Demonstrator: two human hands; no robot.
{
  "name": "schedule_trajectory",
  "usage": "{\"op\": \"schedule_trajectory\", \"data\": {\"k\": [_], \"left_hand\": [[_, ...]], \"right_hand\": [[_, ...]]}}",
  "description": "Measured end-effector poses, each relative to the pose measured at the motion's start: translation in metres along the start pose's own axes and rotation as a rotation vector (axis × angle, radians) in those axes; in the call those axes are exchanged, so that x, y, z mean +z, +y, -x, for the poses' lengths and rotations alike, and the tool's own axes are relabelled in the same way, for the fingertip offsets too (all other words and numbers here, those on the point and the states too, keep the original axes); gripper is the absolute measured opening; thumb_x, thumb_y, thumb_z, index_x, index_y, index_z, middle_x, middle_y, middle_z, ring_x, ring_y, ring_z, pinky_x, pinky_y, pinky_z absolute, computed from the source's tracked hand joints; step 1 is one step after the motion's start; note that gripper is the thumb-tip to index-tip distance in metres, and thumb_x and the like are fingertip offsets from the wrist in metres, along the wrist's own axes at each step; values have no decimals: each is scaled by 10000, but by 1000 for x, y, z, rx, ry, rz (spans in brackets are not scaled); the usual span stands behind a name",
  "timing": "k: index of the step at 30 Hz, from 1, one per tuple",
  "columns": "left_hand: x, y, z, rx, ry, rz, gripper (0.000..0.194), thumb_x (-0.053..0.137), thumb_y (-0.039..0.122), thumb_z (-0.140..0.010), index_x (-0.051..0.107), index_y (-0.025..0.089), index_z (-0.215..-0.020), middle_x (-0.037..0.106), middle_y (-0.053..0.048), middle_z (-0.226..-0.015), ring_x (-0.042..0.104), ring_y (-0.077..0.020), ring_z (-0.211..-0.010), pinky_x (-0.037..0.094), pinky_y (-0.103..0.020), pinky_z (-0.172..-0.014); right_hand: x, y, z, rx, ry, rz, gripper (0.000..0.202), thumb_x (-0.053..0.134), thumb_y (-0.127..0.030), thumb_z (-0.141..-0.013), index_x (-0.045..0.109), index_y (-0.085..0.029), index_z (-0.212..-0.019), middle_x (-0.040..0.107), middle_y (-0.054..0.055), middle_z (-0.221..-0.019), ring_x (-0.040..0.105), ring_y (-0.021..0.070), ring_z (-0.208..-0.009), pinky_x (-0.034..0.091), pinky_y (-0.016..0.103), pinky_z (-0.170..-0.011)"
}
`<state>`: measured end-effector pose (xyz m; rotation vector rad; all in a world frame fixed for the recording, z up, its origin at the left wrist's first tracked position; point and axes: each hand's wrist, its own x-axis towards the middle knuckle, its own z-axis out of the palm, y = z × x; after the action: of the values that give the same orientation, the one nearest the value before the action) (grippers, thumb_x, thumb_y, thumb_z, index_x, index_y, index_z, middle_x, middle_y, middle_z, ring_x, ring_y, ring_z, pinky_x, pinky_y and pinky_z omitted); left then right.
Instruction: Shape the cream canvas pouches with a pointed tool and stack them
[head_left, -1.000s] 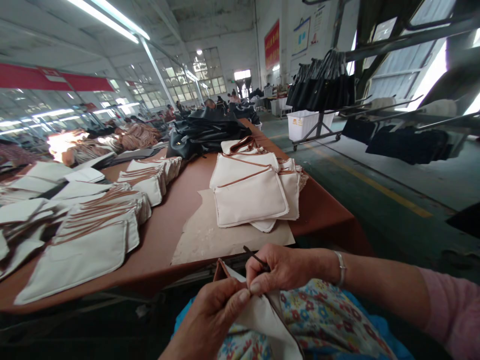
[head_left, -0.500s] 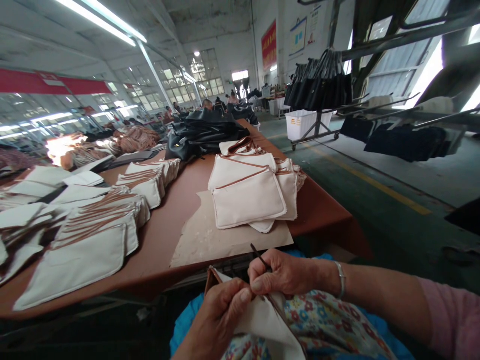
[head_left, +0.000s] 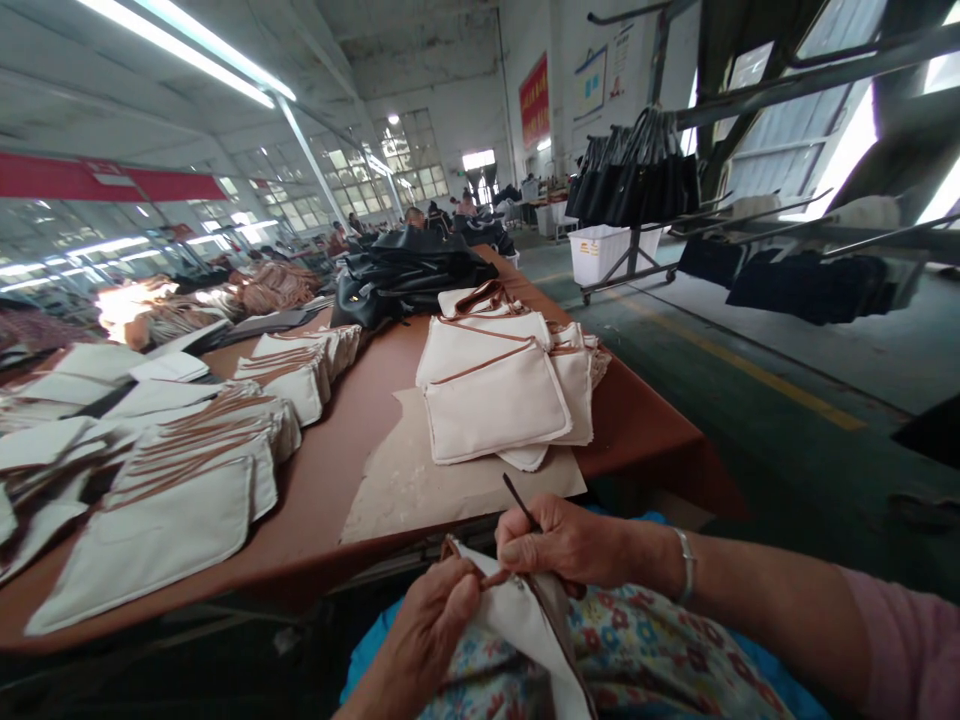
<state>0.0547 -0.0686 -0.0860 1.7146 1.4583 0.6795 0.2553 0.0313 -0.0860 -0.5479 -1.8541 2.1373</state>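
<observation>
A white pouch [head_left: 517, 618] with brown trim and a zip-like edge lies over my lap. My left hand [head_left: 429, 622] is closed on its upper left part, thumb pressed against the fingers. A short brown strip [head_left: 493, 578] spans the gap between my two hands at the pouch's edge. My right hand [head_left: 559, 538] is closed around a thin dark stick-like tool [head_left: 516, 494], whose slim end points up and left. The tool's lower end is hidden, and I cannot tell whether these fingers also pinch the strip.
On the brown-covered table [head_left: 360, 430] ahead lies a stack of white pouches [head_left: 495, 400] over brown paper [head_left: 420, 500]. More pouches [head_left: 180, 530] are fanned out at left. Black bags [head_left: 416, 275] lie behind. A rack with black bags [head_left: 634, 180] stands at right.
My left hand has drawn slightly left and down, away from the right hand, exposing the brown strip between them. The pouch has shifted and tilted; the tool stands slightly higher.
</observation>
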Motion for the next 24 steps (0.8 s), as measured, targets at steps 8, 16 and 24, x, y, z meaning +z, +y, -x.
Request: {"op": "schedule_trajectory", "data": {"k": [8,16,24], "left_hand": [[-45,-46,16,-140,-54,8,409,529,527,-894,574,168,-703,504,8,-728,469,-171,-700,383,-226,-613],[-39,42,-5,47,-39,-363,147,636,269,-841,686,241,-705,643,10,-704,584,-200,-722,359,-335,-936],[-68,16,13,-239,-271,24,527,451,564,-925,624,143,-658,354,39,-614,271,-130,-576,225,-251,-524]], "right_hand": [[-52,-10,5,-94,110,287,361,606,-481,-851,622,-122,-814,512,-42,-575,452,64,-450,384,180,-440],[-7,-33,-27,-401,28,469,537,742,-438,-753,621,-160,-1196,666,70,-1105,611,186,-960,472,276,-856],[24,15,-55,-200,-117,331,479,823,-509,-605,693,-97,-812,557,-34,-638,456,80,-591,365,192,-547]]}}
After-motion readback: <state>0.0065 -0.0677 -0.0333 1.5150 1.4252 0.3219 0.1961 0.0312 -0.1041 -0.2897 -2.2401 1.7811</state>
